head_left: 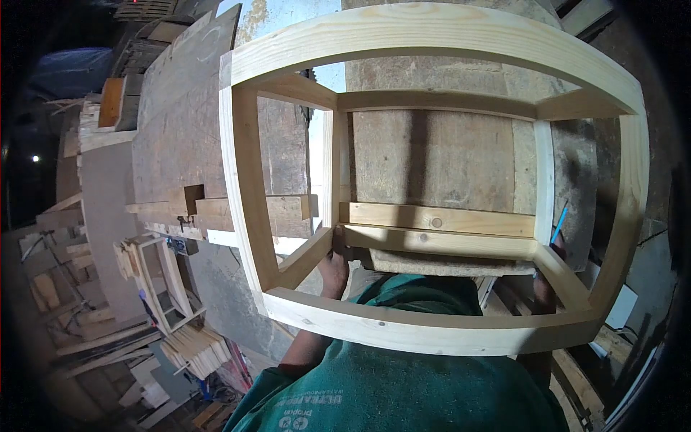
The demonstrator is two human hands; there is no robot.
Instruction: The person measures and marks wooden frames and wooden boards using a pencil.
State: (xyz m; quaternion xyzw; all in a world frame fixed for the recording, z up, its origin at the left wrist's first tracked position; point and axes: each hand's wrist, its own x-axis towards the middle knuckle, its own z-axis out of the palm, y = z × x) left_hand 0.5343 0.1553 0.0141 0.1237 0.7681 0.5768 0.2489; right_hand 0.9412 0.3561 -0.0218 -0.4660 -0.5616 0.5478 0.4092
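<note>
A large box-shaped frame of pale wood (432, 338) fills the middle of the view, above the workbench (432, 158) and in front of my green shirt. My left hand (335, 268) is at its near left inner corner, against the lower rail, with the fingertips mostly hidden by the wood. At the near right inner corner is my right hand (548, 268), dark in shadow and partly covered by the frame. A thin blue pencil (559, 222) sticks up from its fingers, slanted.
A wooden clamp-like block (186, 200) and a long beam (252, 210) lie on the bench to the left. Beyond stand a small wooden frame (162, 284) and a stack of pale wood strips (198, 353). A white object (622, 306) is at the lower right.
</note>
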